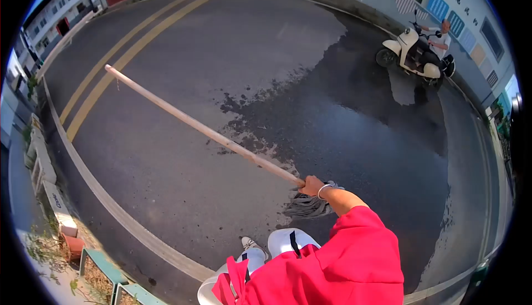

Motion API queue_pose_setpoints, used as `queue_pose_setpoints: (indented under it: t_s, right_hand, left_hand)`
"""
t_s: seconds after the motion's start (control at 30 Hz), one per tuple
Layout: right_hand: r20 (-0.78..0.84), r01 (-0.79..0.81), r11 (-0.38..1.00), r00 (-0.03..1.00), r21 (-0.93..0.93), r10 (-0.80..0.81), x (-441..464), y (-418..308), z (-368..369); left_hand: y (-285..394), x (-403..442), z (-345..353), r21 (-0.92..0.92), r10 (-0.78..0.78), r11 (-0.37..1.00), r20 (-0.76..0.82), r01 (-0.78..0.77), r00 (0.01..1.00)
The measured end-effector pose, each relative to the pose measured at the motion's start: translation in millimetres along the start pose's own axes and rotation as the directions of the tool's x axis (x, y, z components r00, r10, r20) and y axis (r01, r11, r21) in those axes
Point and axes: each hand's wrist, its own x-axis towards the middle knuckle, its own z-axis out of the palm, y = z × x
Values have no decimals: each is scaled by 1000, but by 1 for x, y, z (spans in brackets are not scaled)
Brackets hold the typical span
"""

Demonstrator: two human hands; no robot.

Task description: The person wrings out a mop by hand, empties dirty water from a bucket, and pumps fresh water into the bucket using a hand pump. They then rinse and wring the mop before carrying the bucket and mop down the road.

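Observation:
My right hand (312, 186), with a white band at the wrist, is closed round a long wooden pole (205, 129) near its lower right end. The pole slants up to the far left over the road. Grey mop strands (306, 205) hang or lie just beneath the hand; whether they touch the ground I cannot tell. A red sleeve (360, 238) covers my upper arm. My left hand does not show.
Dark wet patches (366, 155) spread over the grey road (166, 166). At the upper right a person (442, 43) is on a white scooter (407, 41) beside a wall. Planters (102, 266) and a kerb (130, 224) line the lower left.

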Motion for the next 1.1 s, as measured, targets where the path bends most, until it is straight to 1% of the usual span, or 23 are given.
queue_pose_setpoints:
  t_s: [0.03, 0.1, 0.13, 0.2, 0.23, 0.27, 0.33, 0.37, 0.4, 0.43, 0.47, 0.57, 0.67, 0.73, 0.8, 0.83, 0.9, 0.97, 1.0, 1.03, 1.1]
  right_hand:
    - [12, 16, 1000, 1000, 9, -16, 17, -14, -2]
    - [-54, 67, 995, 996, -75, -71, 61, -40, -3]
    - [-74, 53, 997, 996, -63, -57, 77, -55, -10]
    - [14, -56, 998, 998, 1, 56, 120, -84, -23]
    - [-8, -57, 998, 998, 8, 57, 143, -100, -33]
    - [-20, -63, 997, 998, -39, 62, 163, -112, -42]
    - [-11, -70, 990, 998, -124, 69, 199, -135, -42]
    - [-34, -53, 992, 998, -116, 49, 233, -149, -48]
    - [-135, -45, 987, 991, -154, 25, 264, -155, -53]
    - [-189, -66, 983, 981, -169, 33, 268, -172, -35]
    - [-89, -115, 992, 990, -61, 109, 284, -186, -36]
    - [-110, -143, 985, 985, -92, 133, 339, -242, -43]
    - [-131, -136, 987, 984, -86, 124, 406, -298, -63]
    - [-105, -160, 979, 984, -129, 147, 447, -331, -75]
    - [-157, -258, 959, 958, -120, 239, 484, -366, -84]
    - [-182, -255, 955, 957, -151, 227, 503, -378, -83]
    - [-209, -334, 933, 930, -135, 303, 536, -413, -81]
    - [-90, -414, 910, 908, -40, 409, 560, -482, -97]
    - [-62, -392, 919, 919, -49, 389, 586, -495, -97]
    - [-139, -369, 928, 922, -40, 361, 629, -478, -79]
    - [-93, -463, 880, 877, 105, 472, 661, -587, -118]
  left_hand:
    - [42, 23, 37, 56, 13, 998, 57, -16, 998]
    - [113, 57, 109, 130, 32, 990, 150, -52, 988]
    - [148, 67, 143, 146, 40, 987, 181, -67, 983]
    - [205, 82, 209, 165, 60, 981, 235, -101, 970]
    - [233, 88, 241, 175, 63, 978, 256, -111, 965]
    - [253, 101, 272, 189, 57, 975, 279, -113, 959]
    - [299, 117, 324, 208, 59, 970, 295, -125, 954]
    - [320, 132, 346, 201, 60, 971, 308, -127, 949]
    - [340, 145, 366, 186, 57, 975, 319, -121, 946]
    - [367, 156, 377, 207, 56, 971, 302, -122, 952]
    - [388, 169, 392, 227, 58, 965, 303, -131, 951]
    - [446, 196, 451, 225, 41, 969, 271, -105, 962]
    - [504, 221, 508, 229, 31, 969, 240, -88, 970]
    - [541, 255, 527, 227, 28, 971, 219, -79, 975]
    - [581, 290, 531, 228, 29, 971, 177, -70, 984]
    - [604, 312, 522, 218, 42, 973, 148, -74, 988]
    - [645, 346, 484, 192, 65, 978, 56, -75, 996]
    - [667, 355, 426, 187, 89, 979, -47, -79, 995]
    - [675, 351, 407, 167, 96, 983, -107, -78, 990]
    - [684, 348, 393, 154, 101, 985, -151, -77, 983]
    - [712, 351, 399, 106, 89, 992, -213, -68, 973]
